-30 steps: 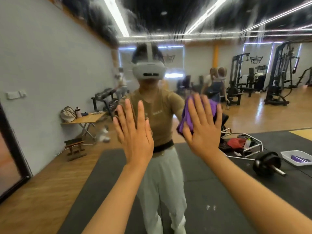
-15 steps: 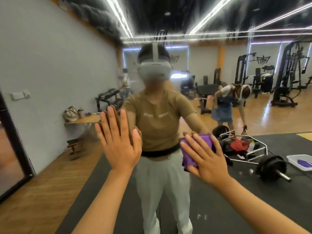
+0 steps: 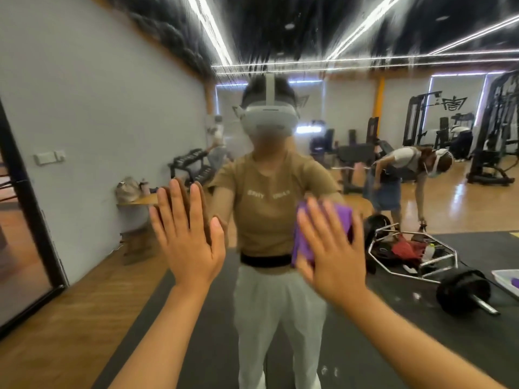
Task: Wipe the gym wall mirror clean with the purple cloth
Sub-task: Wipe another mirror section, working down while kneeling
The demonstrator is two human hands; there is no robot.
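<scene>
Gym mirror (image 3: pixel 84 113) before me: my right hand (image 3: pixel 334 254), fingers flat, has swept the cloth (image 3: pixel 341 220) back upward across mid-glass; left hand (image 3: pixel 188 240) stays spread, bracing; wiping continues

A person stands facing the wall mirror (image 3: pixel 84 80), both arms raised to the glass. The left hand (image 3: pixel 188 237) lies flat against the mirror left of the reflected torso; the right hand (image 3: pixel 334 254) presses the cloth (image 3: pixel 323 234) against the glass to the right of it, the cloth between palm and mirror. In the reflection, a desk (image 3: pixel 137 202) stands against the wall at left with a bag (image 3: pixel 127 189) on it, and a dumbbell rack (image 3: pixel 193 169) behind it. At right, a hex bar (image 3: pixel 415 256) lies on the floor mat (image 3: pixel 449 346), a weight plate (image 3: pixel 463 290) beside it, a tray (image 3: pixel 505 279) at the far right edge. Behind the bar a second person (image 3: pixel 393 181) bends forward; machines (image 3: pixel 491 136) stand behind.
</scene>
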